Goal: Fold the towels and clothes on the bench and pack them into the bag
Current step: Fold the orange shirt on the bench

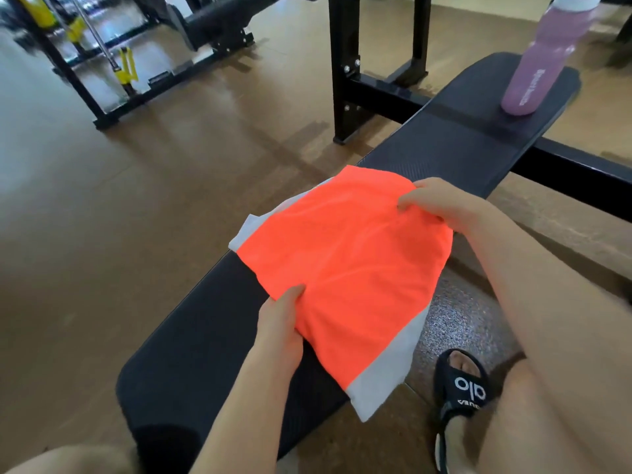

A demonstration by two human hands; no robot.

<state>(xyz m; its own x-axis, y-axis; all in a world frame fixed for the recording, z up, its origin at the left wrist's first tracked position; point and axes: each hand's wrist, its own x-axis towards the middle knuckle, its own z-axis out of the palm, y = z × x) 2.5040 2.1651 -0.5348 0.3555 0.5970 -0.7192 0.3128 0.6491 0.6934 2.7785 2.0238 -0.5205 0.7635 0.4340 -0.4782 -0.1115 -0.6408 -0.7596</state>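
Note:
A bright orange garment (pixel 345 258) lies folded on top of a grey cloth (pixel 386 378), both on the black padded bench (pixel 191 336). The grey cloth sticks out at the stack's near right corner and its far left edge. My left hand (pixel 280 323) pinches the near left edge of the orange garment, thumb on top. At the far right edge, the curled fingers of my right hand (pixel 441 203) grip the fabric. No bag is in view.
A pink water bottle (pixel 543 59) stands upright at the bench's far end. A black rack upright (pixel 345 70) rises left of the bench. More gym frames (pixel 102 63) stand at the back left. My sandalled foot (pixel 461 388) rests on the floor at right.

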